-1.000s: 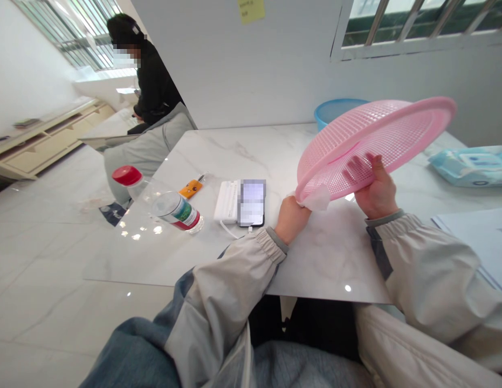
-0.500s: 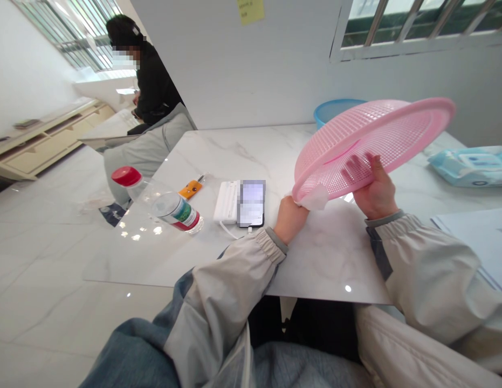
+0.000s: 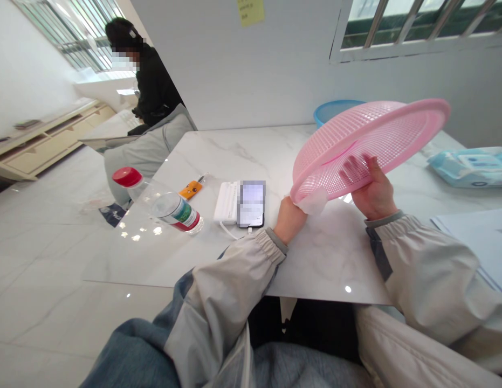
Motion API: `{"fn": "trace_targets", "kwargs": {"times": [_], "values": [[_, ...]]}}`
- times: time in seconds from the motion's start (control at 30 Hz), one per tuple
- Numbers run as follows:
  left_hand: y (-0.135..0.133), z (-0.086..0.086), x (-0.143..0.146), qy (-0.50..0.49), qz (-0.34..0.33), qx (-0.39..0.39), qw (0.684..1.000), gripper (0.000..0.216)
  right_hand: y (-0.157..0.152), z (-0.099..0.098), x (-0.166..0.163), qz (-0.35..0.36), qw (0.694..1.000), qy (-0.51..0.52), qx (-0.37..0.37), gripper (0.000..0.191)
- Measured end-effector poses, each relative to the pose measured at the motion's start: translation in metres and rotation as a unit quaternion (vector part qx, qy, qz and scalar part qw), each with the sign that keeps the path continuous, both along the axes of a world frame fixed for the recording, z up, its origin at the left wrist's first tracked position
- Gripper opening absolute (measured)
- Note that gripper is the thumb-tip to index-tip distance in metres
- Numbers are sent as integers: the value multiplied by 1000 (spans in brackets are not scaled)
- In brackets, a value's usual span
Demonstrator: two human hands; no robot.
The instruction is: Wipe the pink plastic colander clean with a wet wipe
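A pink mesh plastic basket (image 3: 356, 126) is held tilted above the table, its mouth turned to the right. My right hand (image 3: 374, 194) grips it near the lower rim, its fingers dimly visible through or against the mesh and its thumb pointing up. My left hand (image 3: 290, 220) is closed at the basket's lower left rim. A crumpled white wipe (image 3: 313, 202) sticks out from that hand and lies against the rim. The left fingertips are hidden.
On the marble-patterned table (image 3: 251, 145) are a bottle with a red cap (image 3: 157, 202), an orange pouch (image 3: 191, 189), a white power bank (image 3: 226, 202), a phone (image 3: 251, 205), a blue basket (image 3: 335, 108), a wipes pack (image 3: 473, 166) and papers (image 3: 481, 237). Another person (image 3: 153, 81) sits further left.
The basket has shifted very slightly left, along with both hands. The grip of each hand looks the same.
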State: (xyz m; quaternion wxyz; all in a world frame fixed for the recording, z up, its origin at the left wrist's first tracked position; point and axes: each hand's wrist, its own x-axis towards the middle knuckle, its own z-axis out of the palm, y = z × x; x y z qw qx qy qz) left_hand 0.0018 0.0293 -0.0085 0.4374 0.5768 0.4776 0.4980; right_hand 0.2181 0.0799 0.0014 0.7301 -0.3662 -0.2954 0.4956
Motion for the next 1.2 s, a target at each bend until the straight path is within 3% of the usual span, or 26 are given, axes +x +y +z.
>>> {"fn": "trace_targets", "kwargs": {"times": [0.47,0.83,1.0,1.2], "values": [[-3,3,3,-67,-3,3,998,19,-2,-2,-3,46,999,4,3,20],[10,-20,6,-88,-14,127,988,33,-3,-9,0,126,992,-18,14,25],[8,-16,8,-71,-18,89,993,25,2,-12,5,90,995,-38,-2,26],[0,-6,4,-72,-14,60,996,15,6,-7,9,-58,994,-68,55,16]]}}
